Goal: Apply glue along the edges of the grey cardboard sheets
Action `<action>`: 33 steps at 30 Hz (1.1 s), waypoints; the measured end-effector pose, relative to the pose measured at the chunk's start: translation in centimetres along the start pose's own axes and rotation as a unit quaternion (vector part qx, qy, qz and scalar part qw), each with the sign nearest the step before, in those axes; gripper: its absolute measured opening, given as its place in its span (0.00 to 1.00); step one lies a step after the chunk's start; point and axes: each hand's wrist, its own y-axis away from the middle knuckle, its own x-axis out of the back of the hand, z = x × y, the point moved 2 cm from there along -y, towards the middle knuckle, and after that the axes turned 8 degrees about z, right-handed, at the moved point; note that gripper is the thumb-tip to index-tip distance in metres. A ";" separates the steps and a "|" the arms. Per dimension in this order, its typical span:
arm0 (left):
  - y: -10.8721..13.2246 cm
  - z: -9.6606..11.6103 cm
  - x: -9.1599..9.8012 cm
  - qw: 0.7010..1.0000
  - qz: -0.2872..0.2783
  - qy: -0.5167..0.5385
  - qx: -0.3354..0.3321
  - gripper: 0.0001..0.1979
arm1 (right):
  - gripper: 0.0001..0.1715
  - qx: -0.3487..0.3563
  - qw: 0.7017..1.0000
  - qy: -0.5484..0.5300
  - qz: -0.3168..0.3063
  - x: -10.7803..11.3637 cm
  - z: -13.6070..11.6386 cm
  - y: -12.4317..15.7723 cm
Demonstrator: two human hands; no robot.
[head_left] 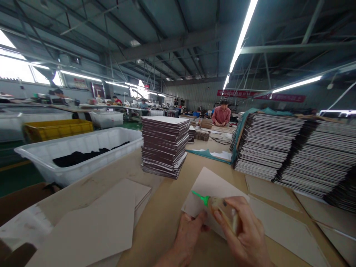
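Observation:
My right hand (244,226) is wrapped round a glue bottle (222,207), a squeeze bottle with a bright green nozzle (200,197). The nozzle points left over a pale board (208,181); whether its tip touches the surface I cannot tell. With thumb on top, my left hand (191,228) pinches the near left edge of that board. The fingers beneath are partly hidden. To the left lie several loose pale boards (102,218), overlapping on the table.
A tall stack of dark-edged boards (165,146) stands ahead. Larger stacks (267,144) rise at the right, beside flat boards (289,226). A white bin (91,148) with black material borders the table's left side. One person (221,115) works farther back.

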 end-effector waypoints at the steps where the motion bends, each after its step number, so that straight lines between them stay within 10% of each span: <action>1: 0.0 -0.1 0.0 1.000 0.000 -0.002 0.000 0.17 | 0.10 0.000 1.000 -0.004 -0.013 0.0 0.1 0.0; 17: -0.6 -0.9 0.7 1.000 0.008 0.009 0.013 0.20 | 0.12 0.027 0.996 0.065 0.056 1.1 0.3 -2.3; 33: -1.0 -1.4 1.2 1.000 0.015 0.020 0.016 0.26 | 0.11 -0.042 0.999 0.009 -0.003 0.4 0.5 -1.7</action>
